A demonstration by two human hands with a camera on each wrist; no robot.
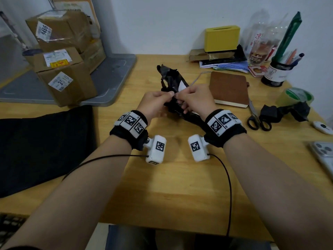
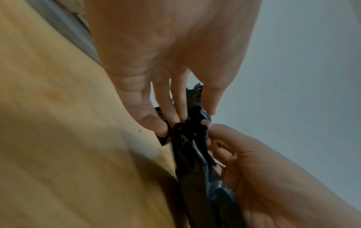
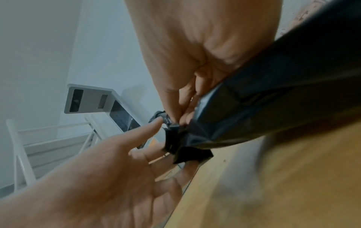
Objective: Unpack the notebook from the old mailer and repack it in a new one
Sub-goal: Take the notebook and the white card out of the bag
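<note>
Both hands hold a crumpled black plastic mailer (image 1: 173, 82) just above the middle of the wooden table (image 1: 180, 186). My left hand (image 1: 168, 95) pinches its bunched edge (image 2: 187, 132) between thumb and fingers. My right hand (image 1: 180, 96) pinches the same edge (image 3: 175, 135) right beside it, fingertips almost touching. A white label shows on the mailer between the hands. The brown notebook (image 1: 228, 89) lies bare and closed on the table, to the right of my right hand. A flat black bag (image 1: 45, 145) lies at the left.
Scissors (image 1: 259, 118), another crumpled black scrap (image 1: 286, 110) and a green tape roll (image 1: 295, 96) sit at the right. A phone (image 1: 324, 156) lies at the right edge. Cardboard boxes (image 1: 63, 73) stand on a grey tray at back left. A pen cup (image 1: 277, 73) stands at back right.
</note>
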